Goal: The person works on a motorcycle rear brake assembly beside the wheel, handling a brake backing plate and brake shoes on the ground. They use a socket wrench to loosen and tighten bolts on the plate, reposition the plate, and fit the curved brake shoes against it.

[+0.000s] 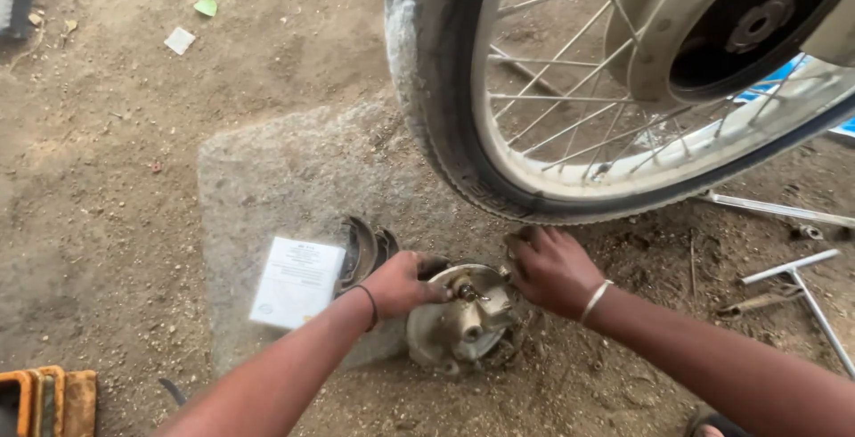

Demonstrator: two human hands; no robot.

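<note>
Both my hands are on the round, grimy grey metal brake plate (463, 321), which lies flat on the dirt at the edge of a stone slab. My left hand (403, 284) is closed over the plate's left rim, thumb toward the small cam pin standing up at its centre. My right hand (554, 268) is curled on the far right rim, fingers bent down behind the plate; what the fingertips pinch there is hidden, so I cannot tell.

Just left of my left hand, two curved dark brake shoes (367, 248) lie loose on the rough grey stone slab (267, 179), off the plate. Beside them, further left, a flat white printed carton (297, 282) rests on the same slab.

Right of my right hand, well apart, a steel T-handled wrench (806, 285) lies in the dirt.

Beyond both hands hangs the spoked motorcycle wheel with black tyre (623, 89), its hub drum open and dark.

Progress, as I judge it: plate out of the wheel, the shoes lying off it. Left to do, by the look: shoes fitted onto the plate, plate back into the hub.
</note>
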